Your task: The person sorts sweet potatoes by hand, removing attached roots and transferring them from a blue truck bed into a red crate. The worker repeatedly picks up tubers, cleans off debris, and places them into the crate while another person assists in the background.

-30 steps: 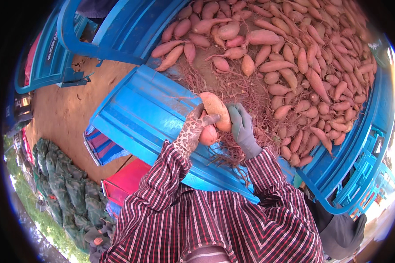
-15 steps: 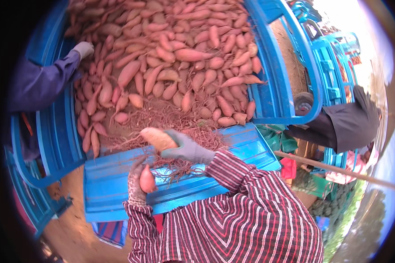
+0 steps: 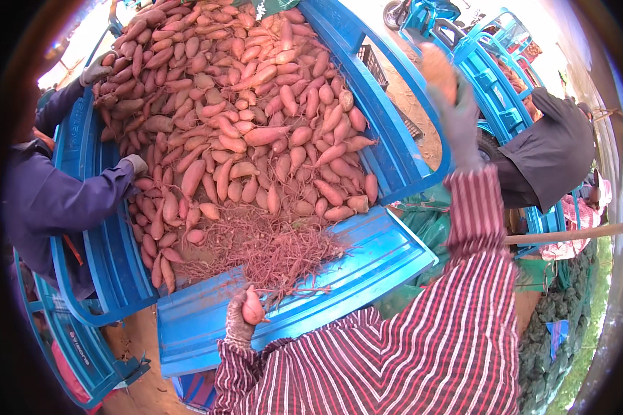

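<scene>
In the head view my left hand (image 3: 239,321), in a patterned glove, grips a small pink sweet potato (image 3: 253,306) low over the blue lowered tailgate (image 3: 356,270). My right hand (image 3: 455,117), in a grey glove and blurred by motion, is raised beside the cart's right side rail, closed on a large tan sweet potato (image 3: 439,72). A heap of sweet potatoes (image 3: 235,131) fills the blue cart bed, with a mat of fine roots (image 3: 291,252) along its near edge.
A co-worker (image 3: 69,194) in purple sleeves leans on the left, gloved hands at the heap. Someone in dark clothes (image 3: 540,159) bends beside other blue carts (image 3: 505,69) at right. A pole (image 3: 567,234), green sacking (image 3: 422,207) and a black crate (image 3: 372,69) lie around the cart.
My right hand has carried the tan sweet potato from beside my left hand up and to the right. The view has swung, showing more of the heap and the people at both sides.
</scene>
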Available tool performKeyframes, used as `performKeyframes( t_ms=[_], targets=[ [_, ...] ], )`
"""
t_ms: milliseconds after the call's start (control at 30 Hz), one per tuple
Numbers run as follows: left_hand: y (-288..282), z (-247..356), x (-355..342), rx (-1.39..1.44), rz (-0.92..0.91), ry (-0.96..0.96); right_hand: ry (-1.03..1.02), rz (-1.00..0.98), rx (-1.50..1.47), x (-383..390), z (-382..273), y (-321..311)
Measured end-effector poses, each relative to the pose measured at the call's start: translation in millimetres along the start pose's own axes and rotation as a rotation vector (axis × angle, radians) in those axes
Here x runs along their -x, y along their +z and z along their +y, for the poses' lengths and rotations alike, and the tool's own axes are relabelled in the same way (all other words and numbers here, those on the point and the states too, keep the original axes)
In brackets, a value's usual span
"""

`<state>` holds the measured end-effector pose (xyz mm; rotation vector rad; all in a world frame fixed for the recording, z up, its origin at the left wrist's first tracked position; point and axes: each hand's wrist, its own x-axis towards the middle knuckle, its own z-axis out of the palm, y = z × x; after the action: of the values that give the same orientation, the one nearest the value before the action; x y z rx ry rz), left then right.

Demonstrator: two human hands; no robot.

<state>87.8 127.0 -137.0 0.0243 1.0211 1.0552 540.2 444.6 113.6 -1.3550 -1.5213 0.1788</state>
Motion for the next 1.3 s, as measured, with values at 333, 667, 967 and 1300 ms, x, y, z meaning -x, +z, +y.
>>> performKeyframes(
  t_ms=[333,667,967,1300],
  targets=[
    [-23.4,-17.6,3.4,0.252,0.031,0.137,-0.306,-0.025,0.242,7.0,39.6,33.7],
    [-7.2,-26.1,16.6,0.326,0.193,0.253,-0.460,-0.958,-0.088,255.9,-12.9,318.0],
    [-18.1,-34.0,24.8,0.376,0.350,0.262,-0.404,-1.208,0.600,310.7,-51.5,515.3],
    [-30.2,17.2,-11.5,0.150,0.352,0.406,0.831,-1.178,-0.928,292.3,1.4,411.6]
  ],
)
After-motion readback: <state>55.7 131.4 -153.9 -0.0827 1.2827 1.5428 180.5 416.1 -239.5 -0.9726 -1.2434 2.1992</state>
